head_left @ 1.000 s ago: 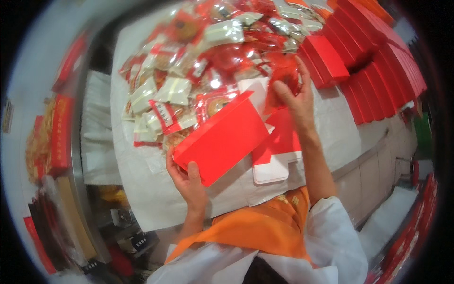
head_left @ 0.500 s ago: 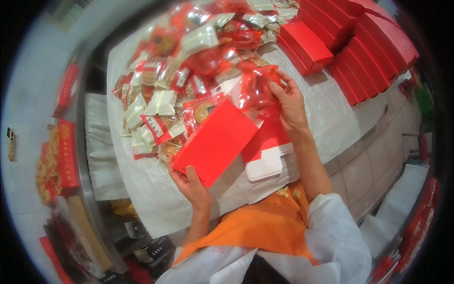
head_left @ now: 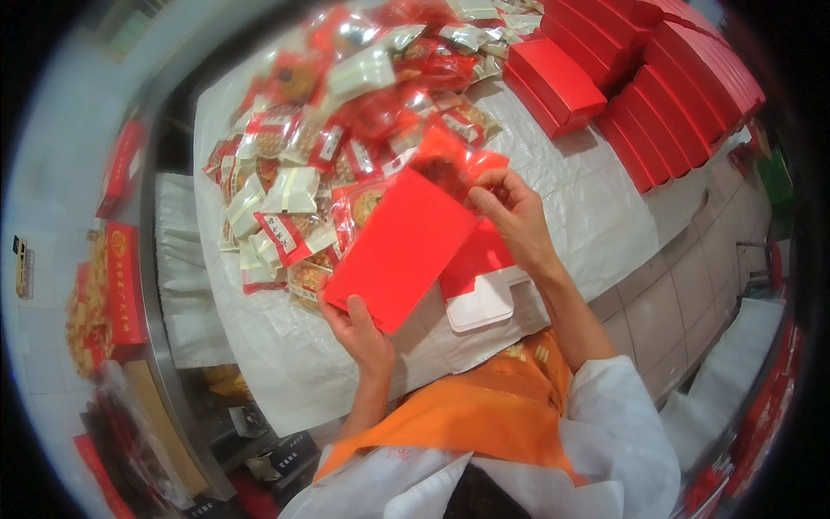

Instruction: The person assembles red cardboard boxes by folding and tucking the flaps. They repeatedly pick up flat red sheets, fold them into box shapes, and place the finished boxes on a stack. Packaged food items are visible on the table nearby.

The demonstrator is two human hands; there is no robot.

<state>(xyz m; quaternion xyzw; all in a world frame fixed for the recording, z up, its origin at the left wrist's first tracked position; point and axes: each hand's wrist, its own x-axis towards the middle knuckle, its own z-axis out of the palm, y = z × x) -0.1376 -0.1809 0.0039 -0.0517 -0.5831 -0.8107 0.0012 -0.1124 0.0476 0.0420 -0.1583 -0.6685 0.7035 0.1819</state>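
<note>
Left hand (head_left: pixel 361 333) grips lower corner of flat red box lid (head_left: pixel 399 249), long axis slanting up-right over table (head_left: pixel 571 182) near edge. Right hand (head_left: pixel 517 216) fingers pinch red wrapped pastry packet (head_left: pixel 454 160) just above lid's upper end.

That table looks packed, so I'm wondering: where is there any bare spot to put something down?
The white table cover lies bare between the right hand and the rows of red boxes. A second bare patch runs along the near edge, left of the left hand. The far left is crowded with a heap of wrapped snack packets.
</note>
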